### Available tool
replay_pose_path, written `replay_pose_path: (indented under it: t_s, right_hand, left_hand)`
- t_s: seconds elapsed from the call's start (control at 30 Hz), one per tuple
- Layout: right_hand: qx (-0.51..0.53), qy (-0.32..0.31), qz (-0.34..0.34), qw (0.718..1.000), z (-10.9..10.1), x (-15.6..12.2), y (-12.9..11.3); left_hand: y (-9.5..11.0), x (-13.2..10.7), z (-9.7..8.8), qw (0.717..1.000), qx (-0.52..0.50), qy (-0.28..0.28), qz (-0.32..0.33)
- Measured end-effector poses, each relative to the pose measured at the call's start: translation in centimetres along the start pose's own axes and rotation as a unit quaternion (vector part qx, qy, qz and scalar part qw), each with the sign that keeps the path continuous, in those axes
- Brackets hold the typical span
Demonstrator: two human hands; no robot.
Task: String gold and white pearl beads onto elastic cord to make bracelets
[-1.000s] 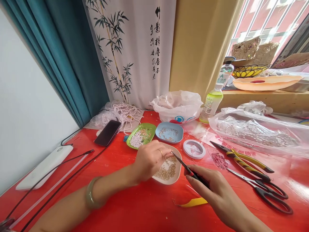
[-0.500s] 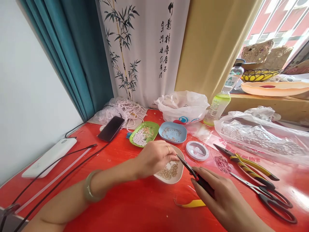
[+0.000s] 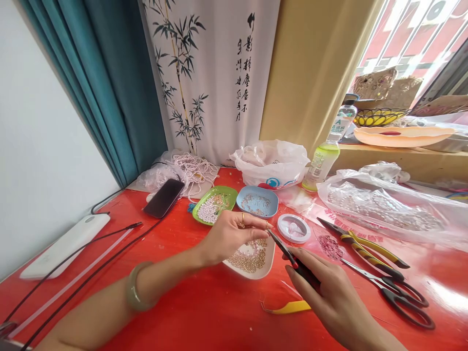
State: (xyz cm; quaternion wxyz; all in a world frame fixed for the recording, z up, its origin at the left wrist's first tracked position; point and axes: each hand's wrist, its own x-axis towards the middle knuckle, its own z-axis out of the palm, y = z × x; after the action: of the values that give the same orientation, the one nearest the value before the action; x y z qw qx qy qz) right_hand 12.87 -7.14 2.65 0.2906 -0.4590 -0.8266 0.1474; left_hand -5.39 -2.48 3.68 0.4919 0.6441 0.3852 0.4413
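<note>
My right hand point(image 3: 329, 287) grips a pair of pliers point(image 3: 282, 247) with dark handles and a bit of red, jaws pointing up and left. Above the white dish point(image 3: 269, 265) of gold and pale beads, my left hand point(image 3: 224, 236) has thumb and forefinger pinched at the plier tips. A tiny gold piece point(image 3: 268, 225) shows between fingertips and jaws, too small to name surely. Behind lie a green dish point(image 3: 234, 195) of pearly and gold beads and a blue dish point(image 3: 239, 204) of small metal bits. Yellow-handled tweezers point(image 3: 292, 307) rest on the table below.
To the right are larger yellow-black pliers point(image 3: 361, 243), scissors point(image 3: 395, 292), a round white spool point(image 3: 294, 228) and bagged beads point(image 3: 383, 204). A white plastic bag point(image 3: 270, 165) and a bottle point(image 3: 321, 163) stand behind. At left lie a phone point(image 3: 164, 197), a power bank point(image 3: 66, 246) and cables.
My left hand has turned a little, its fingers straighter and thumb more visible, and the gold piece now shows at the plier tips. The whole view has shifted slightly.
</note>
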Motion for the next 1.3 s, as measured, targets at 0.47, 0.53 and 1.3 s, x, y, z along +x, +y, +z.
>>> replay_pose_path:
  t_s: [0.47,0.53,1.3]
  right_hand:
    - [-0.146,0.083,-0.057,0.984,-0.2,-0.2,2.0]
    - [-0.152,0.083,-0.062,0.983,-0.2,-0.1,2.0]
    - [-0.132,0.078,-0.080,0.985,-0.2,-0.1,1.9]
  left_hand:
    - [-0.6,0.1,-0.2,0.991,0.082,0.022,0.101]
    - [-0.7,0.0,-0.3,0.988,0.100,0.019,0.117]
    - [-0.7,0.1,-0.3,0.973,0.165,-0.004,0.164]
